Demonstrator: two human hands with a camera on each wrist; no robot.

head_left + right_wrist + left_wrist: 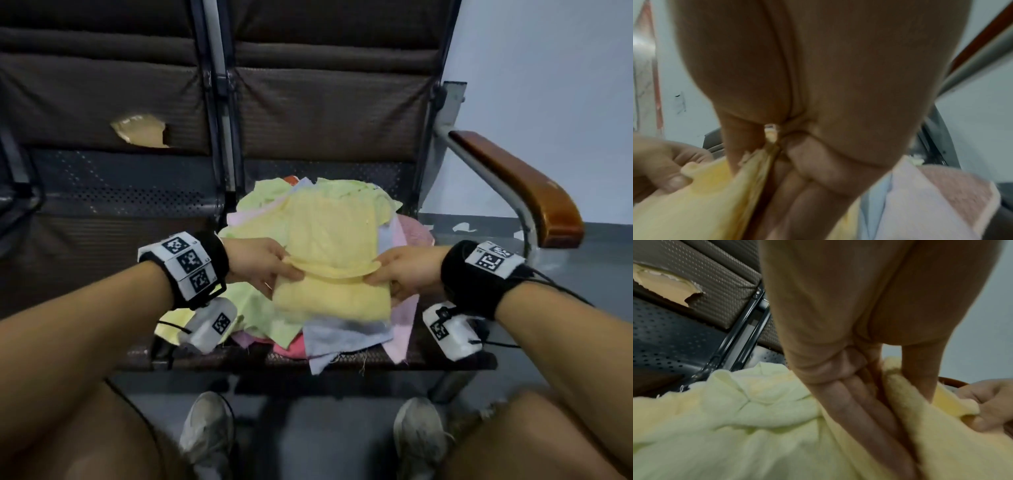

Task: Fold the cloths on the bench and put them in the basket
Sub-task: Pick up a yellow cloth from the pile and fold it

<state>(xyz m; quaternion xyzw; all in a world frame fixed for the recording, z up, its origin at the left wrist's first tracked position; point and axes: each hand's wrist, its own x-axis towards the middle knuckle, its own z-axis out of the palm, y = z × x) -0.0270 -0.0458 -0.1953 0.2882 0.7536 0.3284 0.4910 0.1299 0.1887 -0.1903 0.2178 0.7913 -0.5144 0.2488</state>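
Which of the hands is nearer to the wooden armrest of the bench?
Right. The right hand pinches the yellow cloth on the side of the armrest; the left hand holds the cloth's far side.

Cloth pile on the right-hand bench seat, hands at its near edge

The heap of cloths (318,222) sits on the bench seat (445,359), backrest (329,113) behind it, armrest (513,185) off to the right. One folded cloth (332,294) lies on top at the front, left hand (260,263) pinching its left end, right hand (404,270) its right. Shoes (205,435) on the floor below.
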